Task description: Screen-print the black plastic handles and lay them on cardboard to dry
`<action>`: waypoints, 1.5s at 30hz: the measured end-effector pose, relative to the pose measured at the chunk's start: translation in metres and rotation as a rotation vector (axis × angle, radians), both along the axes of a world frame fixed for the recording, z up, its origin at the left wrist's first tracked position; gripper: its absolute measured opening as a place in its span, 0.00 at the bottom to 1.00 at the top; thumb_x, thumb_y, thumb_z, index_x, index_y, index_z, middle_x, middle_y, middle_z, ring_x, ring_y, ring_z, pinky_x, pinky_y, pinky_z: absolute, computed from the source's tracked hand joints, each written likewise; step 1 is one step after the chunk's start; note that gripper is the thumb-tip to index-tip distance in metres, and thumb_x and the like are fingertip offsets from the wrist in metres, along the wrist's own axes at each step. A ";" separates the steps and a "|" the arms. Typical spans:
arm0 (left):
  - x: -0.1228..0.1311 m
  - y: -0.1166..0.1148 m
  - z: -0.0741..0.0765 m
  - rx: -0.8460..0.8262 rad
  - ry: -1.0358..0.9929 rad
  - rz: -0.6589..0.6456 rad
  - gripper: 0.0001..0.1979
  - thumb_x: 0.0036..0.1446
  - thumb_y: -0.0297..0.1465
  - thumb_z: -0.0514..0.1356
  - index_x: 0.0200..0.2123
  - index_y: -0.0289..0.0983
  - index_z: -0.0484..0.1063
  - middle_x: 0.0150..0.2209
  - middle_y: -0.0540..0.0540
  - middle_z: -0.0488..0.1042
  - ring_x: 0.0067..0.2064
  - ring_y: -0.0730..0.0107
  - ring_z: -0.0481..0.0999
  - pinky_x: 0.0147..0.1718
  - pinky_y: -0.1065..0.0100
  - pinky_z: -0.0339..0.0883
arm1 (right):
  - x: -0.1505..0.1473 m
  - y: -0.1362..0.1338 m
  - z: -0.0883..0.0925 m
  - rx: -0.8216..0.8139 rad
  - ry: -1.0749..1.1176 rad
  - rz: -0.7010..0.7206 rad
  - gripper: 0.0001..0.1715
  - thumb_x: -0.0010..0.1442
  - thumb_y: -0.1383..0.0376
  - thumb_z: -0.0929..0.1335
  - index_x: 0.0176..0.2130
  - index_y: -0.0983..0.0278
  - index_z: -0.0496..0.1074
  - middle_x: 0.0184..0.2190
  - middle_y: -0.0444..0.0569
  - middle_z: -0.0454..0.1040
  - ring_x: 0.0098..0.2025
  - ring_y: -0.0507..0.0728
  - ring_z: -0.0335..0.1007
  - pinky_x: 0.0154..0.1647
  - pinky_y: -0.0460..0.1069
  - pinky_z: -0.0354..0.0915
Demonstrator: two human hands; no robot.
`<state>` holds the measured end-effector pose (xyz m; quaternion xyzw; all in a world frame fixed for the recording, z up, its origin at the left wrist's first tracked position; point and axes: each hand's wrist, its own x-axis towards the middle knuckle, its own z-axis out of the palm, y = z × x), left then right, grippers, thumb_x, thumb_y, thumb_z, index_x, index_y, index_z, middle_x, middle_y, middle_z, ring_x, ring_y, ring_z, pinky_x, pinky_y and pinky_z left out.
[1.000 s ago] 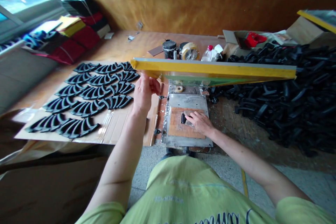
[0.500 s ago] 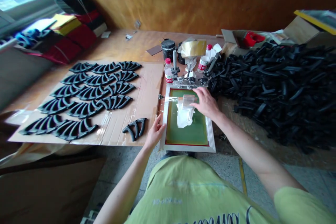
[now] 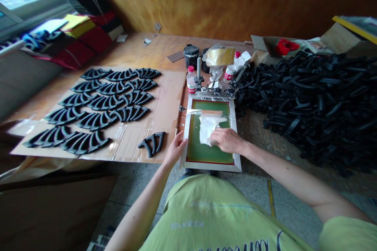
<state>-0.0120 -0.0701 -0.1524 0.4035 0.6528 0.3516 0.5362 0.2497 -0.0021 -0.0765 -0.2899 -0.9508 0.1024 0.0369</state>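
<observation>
A silk-screen frame [image 3: 209, 167] lies flat at the near edge of the tabletop [image 3: 165, 45], its far side fixed in a metal hinge clamp [image 3: 215, 91]. One white rag [image 3: 207, 129] lies on its green mesh [image 3: 196, 141], with a clear plastic film [image 3: 194, 112] across the mesh just beyond. The right hand [image 3: 226, 140] lies on the rag, fingers extended, and its grip is hard to judge. The left hand [image 3: 176, 149] sits against the frame's left rim, fingers spread, with no clear hold. To the left, a cardboard sheet [image 3: 171, 94] carries fourteen black moulded parts [image 3: 129, 113] in five rows, and one more black part [image 3: 151, 144] lies apart, just beside the left hand. To the right is a large heap of black parts [image 3: 309, 106]. Beyond the clamp stand a red-capped plastic bottle [image 3: 191, 80] and a black jar [image 3: 191, 55].
</observation>
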 end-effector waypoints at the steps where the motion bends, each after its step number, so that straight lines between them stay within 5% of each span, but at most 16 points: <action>1: 0.000 0.000 0.000 0.008 -0.008 -0.001 0.39 0.56 0.50 0.61 0.66 0.38 0.61 0.32 0.49 0.75 0.30 0.70 0.72 0.26 0.73 0.62 | -0.002 0.002 0.000 0.015 0.003 -0.046 0.08 0.61 0.72 0.65 0.36 0.64 0.73 0.34 0.50 0.75 0.39 0.57 0.67 0.36 0.49 0.60; 4: 0.000 -0.001 0.000 0.020 -0.047 0.008 0.39 0.55 0.49 0.61 0.66 0.38 0.61 0.32 0.48 0.76 0.30 0.69 0.74 0.26 0.72 0.64 | -0.005 -0.004 -0.008 0.092 0.009 -0.120 0.13 0.63 0.75 0.62 0.39 0.66 0.74 0.37 0.53 0.75 0.41 0.58 0.66 0.38 0.50 0.61; 8: 0.003 -0.002 0.005 0.016 -0.100 0.031 0.38 0.54 0.49 0.62 0.64 0.37 0.62 0.32 0.48 0.76 0.30 0.68 0.75 0.26 0.71 0.65 | 0.002 -0.020 -0.017 0.067 0.067 -0.027 0.13 0.65 0.72 0.62 0.41 0.65 0.75 0.37 0.53 0.76 0.40 0.58 0.68 0.38 0.50 0.63; 12: 0.003 -0.001 0.021 -0.006 -0.099 0.036 0.39 0.53 0.48 0.64 0.64 0.36 0.64 0.29 0.49 0.76 0.26 0.70 0.72 0.23 0.72 0.62 | -0.003 0.010 0.000 0.013 0.204 -0.234 0.13 0.64 0.62 0.69 0.48 0.60 0.74 0.42 0.50 0.78 0.43 0.58 0.72 0.43 0.50 0.66; 16: -0.002 0.002 0.052 0.010 -0.109 0.009 0.42 0.52 0.49 0.65 0.66 0.38 0.61 0.24 0.53 0.71 0.22 0.74 0.68 0.20 0.74 0.57 | -0.004 0.064 0.031 0.062 0.204 -0.474 0.34 0.61 0.56 0.71 0.64 0.55 0.64 0.46 0.49 0.78 0.42 0.59 0.74 0.43 0.51 0.67; 21: -0.003 0.020 0.106 0.107 -0.222 0.073 0.32 0.58 0.56 0.56 0.52 0.37 0.76 0.26 0.49 0.74 0.24 0.72 0.71 0.20 0.72 0.62 | 0.061 0.102 0.054 0.167 0.390 -0.806 0.29 0.67 0.51 0.62 0.61 0.62 0.67 0.35 0.49 0.77 0.36 0.58 0.73 0.42 0.52 0.66; 25: 0.008 0.059 0.144 0.388 -0.330 0.150 0.30 0.60 0.57 0.51 0.44 0.38 0.77 0.36 0.44 0.79 0.37 0.65 0.79 0.32 0.68 0.73 | 0.096 0.089 0.019 0.050 0.330 -0.977 0.26 0.69 0.53 0.57 0.49 0.66 0.73 0.33 0.51 0.76 0.35 0.59 0.72 0.41 0.53 0.67; 30: 0.021 0.103 0.179 0.549 -0.306 0.159 0.28 0.63 0.53 0.49 0.45 0.36 0.73 0.36 0.42 0.79 0.40 0.65 0.80 0.35 0.68 0.75 | 0.050 0.029 -0.051 -0.123 0.109 -0.632 0.18 0.62 0.51 0.68 0.37 0.64 0.73 0.38 0.53 0.76 0.43 0.60 0.71 0.44 0.52 0.66; 32: 0.026 0.101 0.177 0.563 -0.323 0.207 0.27 0.63 0.53 0.49 0.48 0.37 0.71 0.36 0.42 0.80 0.39 0.66 0.81 0.34 0.68 0.74 | 0.029 0.014 -0.060 -0.098 -0.012 -0.550 0.14 0.64 0.56 0.68 0.37 0.65 0.71 0.42 0.57 0.75 0.49 0.62 0.69 0.49 0.53 0.64; 34: 0.035 0.081 0.159 0.500 -0.344 0.259 0.28 0.62 0.54 0.52 0.51 0.38 0.70 0.37 0.42 0.80 0.37 0.66 0.81 0.33 0.68 0.74 | 0.016 0.007 -0.055 -0.127 -0.083 -0.593 0.11 0.67 0.60 0.65 0.39 0.66 0.70 0.41 0.58 0.75 0.47 0.61 0.70 0.47 0.51 0.63; 36: 0.048 0.047 0.129 0.274 -0.365 0.203 0.30 0.58 0.56 0.55 0.49 0.36 0.72 0.36 0.41 0.81 0.35 0.63 0.81 0.31 0.66 0.74 | 0.006 -0.001 -0.044 -0.191 -0.076 -0.676 0.11 0.70 0.61 0.61 0.42 0.65 0.68 0.37 0.56 0.76 0.42 0.59 0.72 0.41 0.50 0.63; 37: 0.055 0.028 0.112 0.063 -0.369 0.061 0.32 0.54 0.56 0.59 0.48 0.34 0.73 0.36 0.38 0.81 0.36 0.59 0.81 0.29 0.65 0.74 | -0.001 -0.008 -0.038 -0.194 -0.046 -0.711 0.12 0.71 0.61 0.60 0.43 0.65 0.68 0.36 0.55 0.76 0.41 0.59 0.72 0.40 0.50 0.64; 39: 0.071 -0.006 0.082 -0.218 -0.400 -0.039 0.34 0.50 0.55 0.64 0.51 0.36 0.73 0.44 0.34 0.81 0.43 0.51 0.81 0.28 0.63 0.75 | -0.017 -0.025 -0.030 -0.118 0.036 -0.702 0.11 0.71 0.61 0.59 0.43 0.63 0.68 0.37 0.55 0.76 0.42 0.60 0.71 0.41 0.51 0.64; 42: 0.081 -0.033 0.053 -0.263 -0.551 0.115 0.27 0.58 0.53 0.59 0.49 0.38 0.72 0.51 0.36 0.78 0.49 0.54 0.79 0.35 0.62 0.77 | -0.039 -0.048 -0.031 -0.017 0.136 -0.380 0.09 0.70 0.63 0.61 0.40 0.62 0.69 0.39 0.53 0.75 0.45 0.59 0.68 0.46 0.52 0.64; 45: 0.056 -0.029 0.039 -0.248 -0.520 0.315 0.19 0.61 0.46 0.58 0.44 0.37 0.70 0.47 0.38 0.79 0.41 0.60 0.82 0.32 0.65 0.76 | -0.014 -0.039 -0.038 -0.022 0.152 -0.158 0.09 0.68 0.66 0.62 0.39 0.62 0.72 0.42 0.50 0.75 0.47 0.58 0.67 0.49 0.52 0.64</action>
